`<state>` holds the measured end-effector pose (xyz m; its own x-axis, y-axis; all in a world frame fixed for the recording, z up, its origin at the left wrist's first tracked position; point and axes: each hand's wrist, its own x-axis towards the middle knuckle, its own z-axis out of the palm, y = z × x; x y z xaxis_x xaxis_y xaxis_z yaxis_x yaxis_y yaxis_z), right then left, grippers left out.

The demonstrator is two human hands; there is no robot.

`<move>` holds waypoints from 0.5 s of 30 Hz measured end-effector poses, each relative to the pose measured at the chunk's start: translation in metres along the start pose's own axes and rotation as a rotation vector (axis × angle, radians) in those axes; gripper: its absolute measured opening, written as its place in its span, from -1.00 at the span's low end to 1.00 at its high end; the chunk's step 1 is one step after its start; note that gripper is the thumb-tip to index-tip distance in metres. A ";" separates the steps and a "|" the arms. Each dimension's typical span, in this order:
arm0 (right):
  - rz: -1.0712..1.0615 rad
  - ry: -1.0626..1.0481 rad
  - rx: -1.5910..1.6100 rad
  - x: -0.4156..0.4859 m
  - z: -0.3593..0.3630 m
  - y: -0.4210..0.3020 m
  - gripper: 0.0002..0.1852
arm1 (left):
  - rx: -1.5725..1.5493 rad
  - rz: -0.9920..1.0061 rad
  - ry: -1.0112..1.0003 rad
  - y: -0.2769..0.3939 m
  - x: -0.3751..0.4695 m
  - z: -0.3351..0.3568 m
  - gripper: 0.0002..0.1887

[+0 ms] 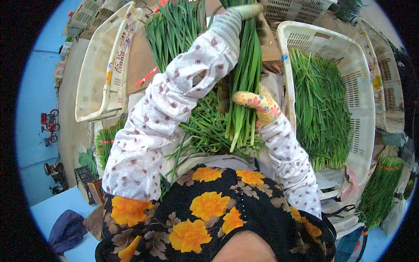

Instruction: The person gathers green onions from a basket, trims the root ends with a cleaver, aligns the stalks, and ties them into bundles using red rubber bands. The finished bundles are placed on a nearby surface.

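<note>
My right hand (262, 104), in a yellow flowered glove, is closed around the lower, pale stems of a bunch of long green leafy stalks (247, 65), probably garlic chives. My left hand (247, 12), in a pale glove with a striped cuff, lies blurred across the upper part of that bunch; its fingers are not clear. Another pile of green stalks (176, 29) rests on the brown board (139, 55) left of my left forearm. Loose leaves and trimmings (209, 131) lie below the bunch, close to my body. A red tie (146, 76) is on the board.
At the right stands a white plastic crate (368, 98) holding many green stalks (319, 108). An empty-looking white crate (95, 75) is at the left. Tied bundles stand at lower left (106, 144) and lower right (381, 190). More crates (294, 11) stand beyond the board.
</note>
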<state>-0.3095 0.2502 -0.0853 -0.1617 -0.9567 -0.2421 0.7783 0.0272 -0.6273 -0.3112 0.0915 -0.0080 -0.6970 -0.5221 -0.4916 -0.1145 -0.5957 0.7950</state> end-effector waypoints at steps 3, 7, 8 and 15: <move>-0.115 0.000 0.074 -0.004 -0.039 0.009 -0.45 | 0.054 0.254 -0.344 -0.021 0.014 -0.004 -0.55; -0.147 0.050 0.115 -0.005 -0.024 -0.011 -0.42 | 0.042 0.205 -0.269 -0.039 -0.057 -0.036 -0.06; -0.204 0.076 0.132 -0.002 -0.028 -0.012 -0.47 | 0.084 0.211 -0.330 -0.058 -0.068 -0.039 0.09; -0.385 0.149 -0.160 0.006 -0.017 -0.023 -0.50 | 0.511 0.217 -0.348 -0.127 -0.047 -0.037 0.16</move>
<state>-0.3389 0.2485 -0.0852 -0.5161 -0.8541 -0.0651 0.5423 -0.2670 -0.7966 -0.2380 0.1694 -0.0988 -0.9207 -0.3184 -0.2258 -0.2080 -0.0892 0.9740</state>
